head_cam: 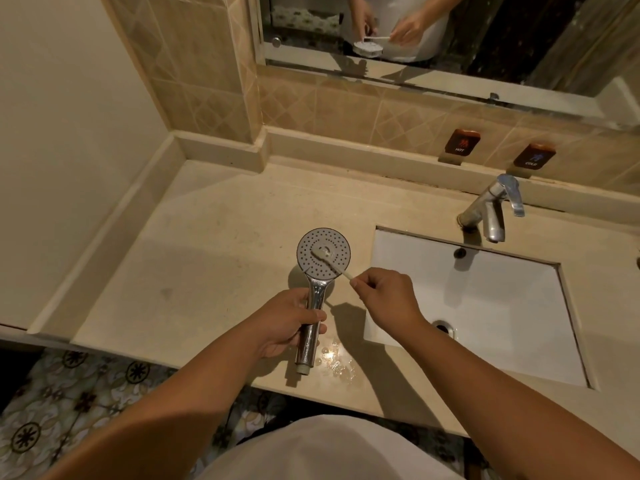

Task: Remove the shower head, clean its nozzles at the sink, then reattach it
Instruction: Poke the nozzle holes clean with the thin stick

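Note:
A chrome shower head with a round grey nozzle face is held face up above the beige counter, left of the sink. My left hand grips its chrome handle, whose threaded end points toward me. My right hand pinches the handle of a white toothbrush. The brush's bristle end lies on the middle of the nozzle face.
A white rectangular sink is set into the counter at the right, with a chrome tap behind it. Water drops lie on the counter near the front edge. A mirror hangs above the tiled wall.

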`<state>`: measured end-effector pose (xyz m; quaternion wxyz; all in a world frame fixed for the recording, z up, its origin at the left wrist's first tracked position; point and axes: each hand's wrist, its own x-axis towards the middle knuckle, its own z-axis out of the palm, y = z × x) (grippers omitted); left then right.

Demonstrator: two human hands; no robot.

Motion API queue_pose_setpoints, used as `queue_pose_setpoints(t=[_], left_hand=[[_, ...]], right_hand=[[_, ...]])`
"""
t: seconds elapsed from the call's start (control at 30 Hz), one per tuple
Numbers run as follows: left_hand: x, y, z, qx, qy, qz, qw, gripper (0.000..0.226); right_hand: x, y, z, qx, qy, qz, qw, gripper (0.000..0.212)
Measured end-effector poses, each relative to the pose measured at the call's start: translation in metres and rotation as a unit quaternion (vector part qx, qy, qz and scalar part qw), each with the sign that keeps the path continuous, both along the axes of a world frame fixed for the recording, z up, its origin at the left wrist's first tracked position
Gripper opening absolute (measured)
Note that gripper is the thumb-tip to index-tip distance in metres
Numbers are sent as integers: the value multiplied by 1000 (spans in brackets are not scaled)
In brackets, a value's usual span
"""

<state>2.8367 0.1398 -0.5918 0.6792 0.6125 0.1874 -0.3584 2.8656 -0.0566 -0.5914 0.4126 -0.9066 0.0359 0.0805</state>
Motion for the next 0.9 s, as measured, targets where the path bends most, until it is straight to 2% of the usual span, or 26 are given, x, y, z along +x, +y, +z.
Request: queue_pose_setpoints(t=[0.17,0.33,0.57,0.73,0.9], left_hand=[[2,3,-1,-1,-5,-1,1000,33],[0,4,-2,5,-6,0,1000,29],[0,7,0,-8,12,10,1000,32],[2,10,3,-5,13,19,1000,32],[3,9,4,-13,20,14,1000,34]], right_hand=[[8,-11,2,1,-9,-39,999,20],[5,-4,2,-20,3,16,1000,20],[15,-12,4,12,1,-16,1000,21],[4,-2,-3,-6,17,34,999,27],[19,-18,4,16,-3,-27,999,16]])
